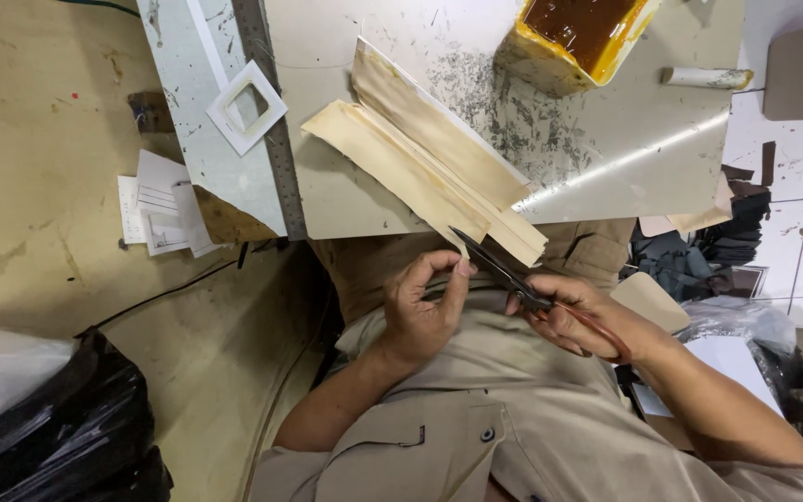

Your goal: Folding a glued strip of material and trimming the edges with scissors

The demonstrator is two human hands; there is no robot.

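A pair of scissors (504, 271) is gripped in the right hand (573, 316), blades pointing at the near edge of the board (374, 200), where glue-stained cream strips (429, 163) overhang. The left hand (425, 311) is pinched beside the blades; what it holds cannot be told. Trimming appears under way, calling for steady alignment. At the far edge, a yellow tub (532, 60) holds brown glue (583, 23).

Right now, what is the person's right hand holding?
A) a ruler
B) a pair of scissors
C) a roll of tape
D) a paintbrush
B: the right hand grips a pair of scissors, whose dark blades point toward the folded tan sheet on the board, while the left hand pinches nearby.
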